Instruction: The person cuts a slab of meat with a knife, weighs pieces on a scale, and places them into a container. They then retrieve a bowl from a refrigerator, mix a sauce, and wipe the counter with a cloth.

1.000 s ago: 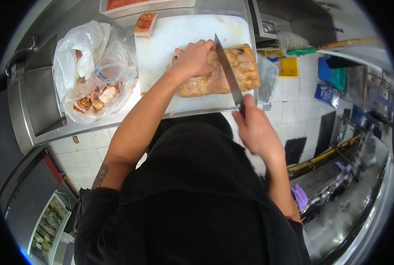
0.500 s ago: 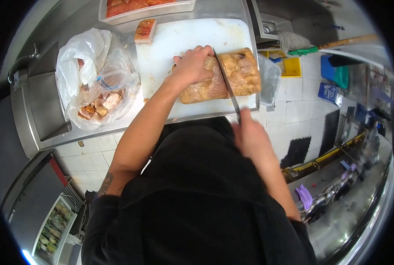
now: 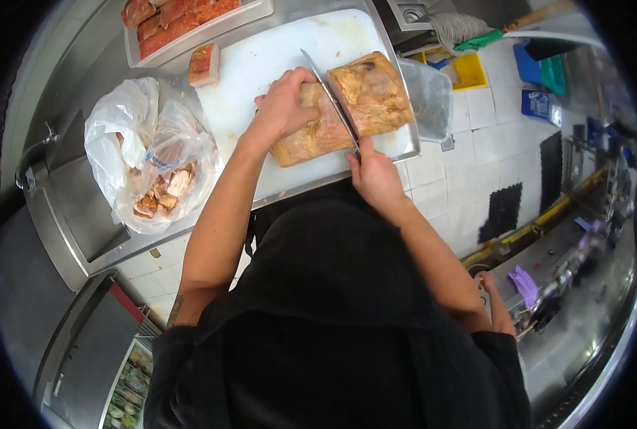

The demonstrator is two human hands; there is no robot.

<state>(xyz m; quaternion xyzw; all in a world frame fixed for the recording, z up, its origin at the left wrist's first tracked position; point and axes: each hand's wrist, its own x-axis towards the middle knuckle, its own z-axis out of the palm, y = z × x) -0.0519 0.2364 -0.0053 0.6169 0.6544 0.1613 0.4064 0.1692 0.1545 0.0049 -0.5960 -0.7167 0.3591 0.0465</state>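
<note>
A large slab of cooked meat, probably pork, lies on the white cutting board (image 3: 243, 63), with a cut running across it. My left hand (image 3: 286, 107) presses on the left part of the slab (image 3: 300, 146), its fingers curled over the far edge. My right hand (image 3: 378, 177) grips the handle of a long knife (image 3: 335, 101). The blade stands in the cut, against the left part, and its tip points away from me. A gap shows between the blade and the right part (image 3: 376, 100) at the far end. The slab's underside is hidden.
A small block of meat (image 3: 204, 66) sits at the board's far left corner. Behind it stands a tray (image 3: 215, 37) of red-topped pieces. Plastic bags (image 3: 122, 114) with meat chunks (image 3: 165, 196) lie left. Another person's hand (image 3: 486, 281) shows at lower right.
The knife has been pushed forward and away from me, my right hand coming up near the slab. The gap at the cut has widened. The view has turned, and another person's hand has appeared.
</note>
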